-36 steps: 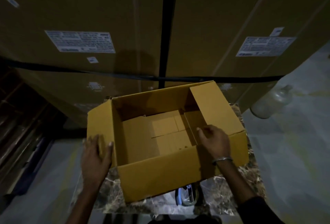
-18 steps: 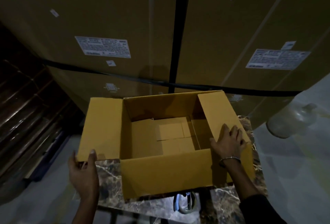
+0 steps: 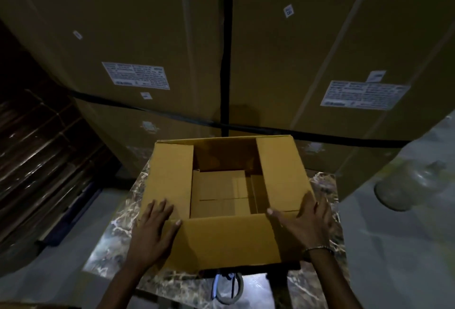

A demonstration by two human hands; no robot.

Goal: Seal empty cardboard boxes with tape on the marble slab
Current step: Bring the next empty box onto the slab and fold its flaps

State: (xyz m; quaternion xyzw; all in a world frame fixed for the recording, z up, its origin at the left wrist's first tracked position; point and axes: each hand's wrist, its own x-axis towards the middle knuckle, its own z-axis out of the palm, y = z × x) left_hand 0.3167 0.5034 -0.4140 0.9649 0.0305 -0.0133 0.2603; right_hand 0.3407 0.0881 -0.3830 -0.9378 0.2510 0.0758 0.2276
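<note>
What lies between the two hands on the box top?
In the head view, the near flap of the cardboard box spans the stretch between the left hand and right hand; nothing else there.

A: Access from above? The cardboard box point(image 3: 229, 237) has both side flaps folded in, left flap point(image 3: 170, 175) and right flap point(image 3: 280, 173); the middle opening between them is clear down to the floor of the box.

B: Corners blocked. Left hand point(image 3: 154, 232) lies flat on the near left corner, right hand point(image 3: 304, 225) on the near right.

A: Behind?

B: Large stacked cartons point(image 3: 307, 50) stand close behind the far wall. No passage there.

A: Table point(image 3: 115, 225) margins?

B: Narrow bare strips left and right. Near edge carries a tape roll point(image 3: 229, 289), partly under the box.
</note>
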